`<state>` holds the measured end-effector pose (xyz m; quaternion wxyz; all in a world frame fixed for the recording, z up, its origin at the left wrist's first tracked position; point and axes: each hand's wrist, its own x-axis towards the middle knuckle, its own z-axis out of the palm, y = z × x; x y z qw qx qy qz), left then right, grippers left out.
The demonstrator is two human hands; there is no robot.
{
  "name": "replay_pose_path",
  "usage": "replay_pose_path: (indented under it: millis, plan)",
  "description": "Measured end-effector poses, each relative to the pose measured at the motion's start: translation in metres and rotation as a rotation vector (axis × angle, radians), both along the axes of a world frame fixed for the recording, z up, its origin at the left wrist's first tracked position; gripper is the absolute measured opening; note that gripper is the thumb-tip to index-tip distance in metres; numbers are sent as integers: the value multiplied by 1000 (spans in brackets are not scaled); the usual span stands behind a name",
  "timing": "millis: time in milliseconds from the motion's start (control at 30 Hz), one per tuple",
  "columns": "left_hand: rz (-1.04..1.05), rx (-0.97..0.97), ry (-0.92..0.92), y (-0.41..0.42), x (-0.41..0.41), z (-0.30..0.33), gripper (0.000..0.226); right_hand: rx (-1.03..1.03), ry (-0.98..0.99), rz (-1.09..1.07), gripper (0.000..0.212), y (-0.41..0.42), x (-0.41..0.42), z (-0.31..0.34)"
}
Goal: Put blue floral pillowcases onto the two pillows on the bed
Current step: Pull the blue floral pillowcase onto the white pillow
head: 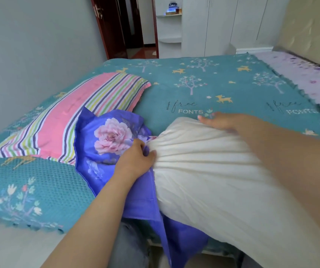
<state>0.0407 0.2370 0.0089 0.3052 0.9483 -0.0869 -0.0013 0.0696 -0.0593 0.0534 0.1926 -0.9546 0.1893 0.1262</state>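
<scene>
Head cam is looking down over the bed (203, 88), which is wearing a teal cover with trees and little deer, and the bare white pillow (219, 171) is lying right in front of the person, its long axis running from near right up to far left. That far-left end is what's going into the blue floral pillowcase (105, 144), which is bunching up just left of it, with its tail hanging off the bed edge. Honestly the whole next move is hinging on that: case mouth to the left, pillow body to the right, so it looks like the case needs pulling rightward along the pillow. A striped pink pillow (68, 120) is sitting behind, touching the case, not yet done. The left hand (135, 161) is pinching the case edge right where it meets the pillow, so it's nearer the opening. The right hand (221, 121) is lying with fingers spread, pressing on the pillow's far edge.
</scene>
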Motion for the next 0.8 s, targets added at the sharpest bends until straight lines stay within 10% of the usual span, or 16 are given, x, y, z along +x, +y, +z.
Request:
replay_pose_path:
  millis: [433, 567, 700, 800]
  plan:
    - [125, 852, 21, 15, 51, 44, 58, 171, -180, 134, 63, 7, -41, -2]
    - [26, 370, 252, 15, 43, 55, 17, 206, -234, 175, 60, 17, -58, 8]
    - [35, -344, 549, 18, 44, 56, 26, 196, -249, 117, 97, 22, -61, 27]
    - [-151, -162, 633, 27, 51, 68, 15, 219, -291, 124, 122, 19, -56, 32]
